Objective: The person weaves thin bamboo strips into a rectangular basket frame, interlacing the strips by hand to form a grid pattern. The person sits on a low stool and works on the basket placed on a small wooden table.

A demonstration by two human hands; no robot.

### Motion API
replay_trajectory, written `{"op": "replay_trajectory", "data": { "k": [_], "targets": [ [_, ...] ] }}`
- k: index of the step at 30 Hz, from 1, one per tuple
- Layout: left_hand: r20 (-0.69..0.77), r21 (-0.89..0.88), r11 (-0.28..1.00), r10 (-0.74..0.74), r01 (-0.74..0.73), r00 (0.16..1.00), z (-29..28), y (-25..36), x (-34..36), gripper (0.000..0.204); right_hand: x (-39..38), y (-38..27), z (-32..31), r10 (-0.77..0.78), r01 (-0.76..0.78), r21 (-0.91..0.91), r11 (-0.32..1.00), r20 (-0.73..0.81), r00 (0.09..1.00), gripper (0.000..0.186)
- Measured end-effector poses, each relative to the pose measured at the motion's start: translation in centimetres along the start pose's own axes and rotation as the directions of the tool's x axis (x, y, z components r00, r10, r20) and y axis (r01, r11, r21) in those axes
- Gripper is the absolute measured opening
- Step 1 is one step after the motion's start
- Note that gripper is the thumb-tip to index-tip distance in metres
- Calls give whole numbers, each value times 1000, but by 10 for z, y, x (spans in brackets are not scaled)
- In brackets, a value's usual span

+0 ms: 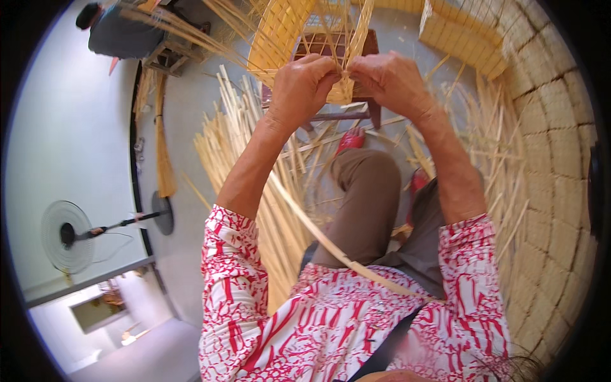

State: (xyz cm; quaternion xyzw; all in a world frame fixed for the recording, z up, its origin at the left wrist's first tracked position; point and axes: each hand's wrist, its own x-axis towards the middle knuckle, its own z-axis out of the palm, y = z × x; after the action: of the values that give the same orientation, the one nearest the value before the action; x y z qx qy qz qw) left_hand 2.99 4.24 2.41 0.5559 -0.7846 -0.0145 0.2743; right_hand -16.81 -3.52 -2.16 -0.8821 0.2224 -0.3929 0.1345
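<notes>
A half-woven yellow bamboo basket [278, 35], with loose strips sticking out of it, rests on a dark red wooden stool [372, 46] in front of me. My left hand [304, 86] pinches the basket's near rim from the left. Close beside it, my right hand [396, 84] pinches the same rim, thumb and fingers pressed together. The fingertips of both hands nearly meet at the strips there. One long bamboo strip [321, 237] runs slantwise across my lap.
Many loose bamboo strips [251, 191] lie at my left, and more strips [499, 134] at my right. Woven baskets [550, 165] are stacked along the right side. Another yellow basket [461, 41] stands far right. At left are a broom [164, 149], a standing fan [67, 234] and a seated person [124, 32].
</notes>
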Motion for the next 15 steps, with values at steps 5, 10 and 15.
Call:
{"op": "replay_trajectory", "data": {
  "k": [5, 10, 15],
  "targets": [
    [7, -88, 995, -42, 43, 999, -5, 10, -9, 16, -2, 5, 0, -109, 109, 17, 994, -35, 993, 15],
    [18, -143, 990, -7, 10, 1000, -1, 14, -16, 10, -9, 7, -4, -124, 120, -88, 989, -35, 992, 26],
    [30, -130, 988, 87, -83, 996, -13, 14, -22, 9, 1, 0, -16, -187, 182, -79, 980, -51, 981, 43]
  ]
}}
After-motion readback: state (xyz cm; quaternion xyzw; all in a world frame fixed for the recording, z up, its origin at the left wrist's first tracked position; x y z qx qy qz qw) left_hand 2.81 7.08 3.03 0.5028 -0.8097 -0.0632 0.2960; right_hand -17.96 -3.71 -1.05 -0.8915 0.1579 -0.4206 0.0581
